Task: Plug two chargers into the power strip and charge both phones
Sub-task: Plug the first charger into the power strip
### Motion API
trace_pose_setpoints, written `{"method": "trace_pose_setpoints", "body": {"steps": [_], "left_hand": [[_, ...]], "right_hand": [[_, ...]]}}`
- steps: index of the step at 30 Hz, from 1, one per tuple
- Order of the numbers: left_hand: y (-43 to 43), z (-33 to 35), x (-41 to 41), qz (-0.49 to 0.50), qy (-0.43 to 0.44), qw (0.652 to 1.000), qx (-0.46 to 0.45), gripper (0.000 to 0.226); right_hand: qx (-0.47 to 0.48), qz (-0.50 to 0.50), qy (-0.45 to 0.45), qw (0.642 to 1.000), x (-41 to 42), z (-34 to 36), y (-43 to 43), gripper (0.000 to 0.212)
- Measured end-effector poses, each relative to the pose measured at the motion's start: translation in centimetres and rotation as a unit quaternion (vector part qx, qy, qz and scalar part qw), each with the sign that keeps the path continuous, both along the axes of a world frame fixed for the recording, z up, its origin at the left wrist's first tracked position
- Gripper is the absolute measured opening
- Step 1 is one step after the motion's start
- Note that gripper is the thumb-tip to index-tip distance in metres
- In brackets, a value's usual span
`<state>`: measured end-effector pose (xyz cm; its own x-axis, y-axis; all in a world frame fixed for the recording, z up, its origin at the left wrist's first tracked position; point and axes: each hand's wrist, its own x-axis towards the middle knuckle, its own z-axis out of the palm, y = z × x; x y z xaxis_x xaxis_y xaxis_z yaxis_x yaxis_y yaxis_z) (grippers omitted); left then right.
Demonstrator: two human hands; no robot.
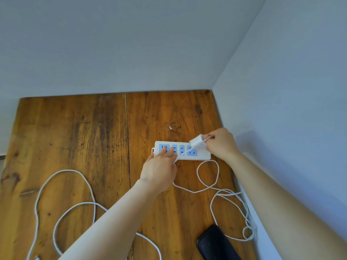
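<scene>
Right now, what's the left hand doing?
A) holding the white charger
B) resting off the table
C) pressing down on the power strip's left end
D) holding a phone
C: the left hand lies on the left end of the power strip, fingers over the leftmost sockets, while the right hand holds the white charger above the strip's right end.

We note even, diffuse, moderately bright illumination; no hard glare. Walls (131, 44) read cool blue-grey, wooden surface (75, 137) warm with mild sheen. We see soft shadow of right hand (221, 143) on right wall (300, 109), suggesting light from left or above. Faint shadows beneath cables (65, 184). Wide-angle distortion bends surface edges and wall corner. Overall softness; detail smeared on power strip (182, 151). Dark phone (216, 243) lacks detail.
</scene>
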<state>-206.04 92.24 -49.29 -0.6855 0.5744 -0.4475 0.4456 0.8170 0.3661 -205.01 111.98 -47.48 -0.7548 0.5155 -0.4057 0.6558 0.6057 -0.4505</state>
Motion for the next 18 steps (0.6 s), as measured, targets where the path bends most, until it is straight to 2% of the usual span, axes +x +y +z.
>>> {"method": "trace_pose_setpoints", "body": {"steps": [5, 13, 18], "left_hand": [[0.3, 0.7, -0.3, 0.031, -0.023, 0.999, -0.009, 0.05], [0.4, 1.1, -0.4, 0.027, -0.027, 0.999, -0.019, 0.05], [0.4, 1.2, -0.3, 0.019, -0.023, 0.999, -0.02, 0.049]], "right_hand": [[0.01, 0.001, -0.01, 1.0, -0.5, 0.2, 0.2, 0.02], [0.103, 0.113, -0.023, 0.988, -0.1, 0.7, -2.3, 0.027], [0.051, 0.076, -0.017, 0.996, 0.1, 0.9, -2.0, 0.036]]}}
